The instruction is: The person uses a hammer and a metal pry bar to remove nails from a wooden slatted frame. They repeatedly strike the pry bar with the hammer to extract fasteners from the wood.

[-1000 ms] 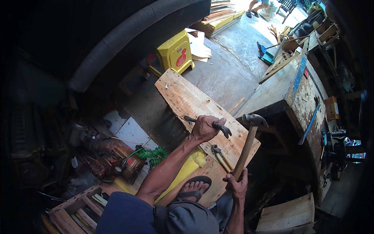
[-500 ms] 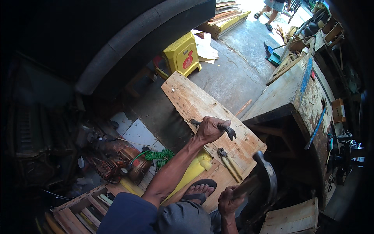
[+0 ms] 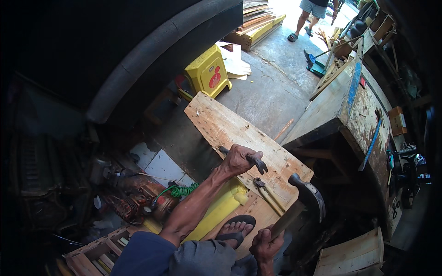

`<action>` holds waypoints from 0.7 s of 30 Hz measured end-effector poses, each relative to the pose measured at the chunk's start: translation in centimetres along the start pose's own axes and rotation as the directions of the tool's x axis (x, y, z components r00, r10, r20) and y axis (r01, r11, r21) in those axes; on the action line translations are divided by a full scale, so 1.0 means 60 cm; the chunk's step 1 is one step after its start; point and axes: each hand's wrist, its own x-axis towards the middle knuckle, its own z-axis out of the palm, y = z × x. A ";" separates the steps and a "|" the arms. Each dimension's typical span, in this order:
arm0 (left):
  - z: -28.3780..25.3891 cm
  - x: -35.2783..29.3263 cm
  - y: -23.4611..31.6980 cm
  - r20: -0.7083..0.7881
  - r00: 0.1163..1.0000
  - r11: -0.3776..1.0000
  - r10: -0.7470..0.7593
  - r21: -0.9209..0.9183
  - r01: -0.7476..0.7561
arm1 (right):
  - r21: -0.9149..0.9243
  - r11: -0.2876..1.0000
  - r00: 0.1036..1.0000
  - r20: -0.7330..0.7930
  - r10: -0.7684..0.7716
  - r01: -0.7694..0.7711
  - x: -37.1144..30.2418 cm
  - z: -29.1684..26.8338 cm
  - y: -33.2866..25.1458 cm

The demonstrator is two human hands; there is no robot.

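Note:
My left hand (image 3: 237,160) is closed round a short dark pry bar (image 3: 259,166), held over the wooden board (image 3: 230,123). The bar's forked claw end sticks out on the right of the fist, its other end on the left. Lower right, my right hand (image 3: 266,246) grips the wooden handle of a claw hammer (image 3: 311,192). The hammer head is raised, just past the board's near right corner in the picture. Pincers (image 3: 270,198) with pale handles lie on the wood between my hands. My sandalled foot (image 3: 235,230) rests on the wood nearby.
Right of the board stands a worn wooden bench (image 3: 329,112) with a blue bar (image 3: 372,145) on it. A yellow stool (image 3: 208,72) is beyond the board's far end. A compressor (image 3: 140,195) with a green coiled hose (image 3: 185,189) sits left. Another person's legs (image 3: 307,20) show at the top.
The whole view has shifted slightly. The hammer has tipped up a little, its head closer to the board's corner. Both grips stay the same. The other person has stepped nearer and leftward.

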 end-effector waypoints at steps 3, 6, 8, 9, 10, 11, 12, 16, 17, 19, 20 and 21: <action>-0.007 -0.037 0.008 0.030 0.998 0.998 0.047 0.035 -0.048 | 0.005 1.000 0.999 0.022 -0.029 0.029 -0.009 -0.006 0.019; 0.022 -0.042 0.024 0.024 0.967 0.953 0.255 0.162 -0.255 | -0.068 0.993 0.994 0.034 0.104 -0.101 0.003 -0.007 0.011; 0.028 -0.035 0.018 -0.020 0.971 0.958 0.240 0.169 -0.233 | 0.022 0.987 0.987 0.032 0.159 -0.160 -0.001 -0.004 0.019; 0.029 -0.029 0.007 -0.036 0.969 0.955 0.243 0.181 -0.233 | 0.040 0.985 0.985 0.031 0.167 -0.168 -0.001 -0.006 0.023; 0.028 -0.024 -0.004 -0.050 0.968 0.953 0.246 0.193 -0.232 | 0.059 0.983 0.984 0.029 0.175 -0.177 0.000 -0.009 0.026; 0.025 -0.023 -0.014 -0.082 0.969 0.959 0.235 0.185 -0.217 | 0.031 0.985 0.985 0.033 0.168 -0.169 0.001 -0.013 0.027; 0.022 -0.022 -0.016 -0.093 0.972 0.964 0.217 0.178 -0.198 | 0.008 0.987 0.986 0.028 0.163 -0.163 0.004 -0.017 0.029; 0.020 -0.020 -0.015 -0.146 0.972 0.973 0.183 0.167 -0.158 | -0.039 0.977 0.977 -0.002 0.212 -0.212 0.016 -0.029 0.012; 0.019 -0.019 -0.014 -0.143 0.976 0.977 0.164 0.159 -0.141 | -0.031 0.975 0.975 -0.007 0.220 -0.220 0.017 -0.026 0.010; 0.015 -0.016 -0.012 -0.155 0.978 0.982 0.138 0.152 -0.114 | -0.011 0.974 0.974 -0.006 0.228 -0.228 0.024 -0.022 0.007; 0.020 -0.016 -0.014 -0.166 0.978 0.984 0.126 0.149 -0.102 | -0.011 0.975 0.975 -0.010 0.221 -0.221 0.024 -0.021 0.007; 0.022 -0.015 -0.013 -0.178 0.977 0.985 0.114 0.149 -0.088 | -0.007 0.976 0.976 -0.012 0.216 -0.216 0.024 -0.021 0.008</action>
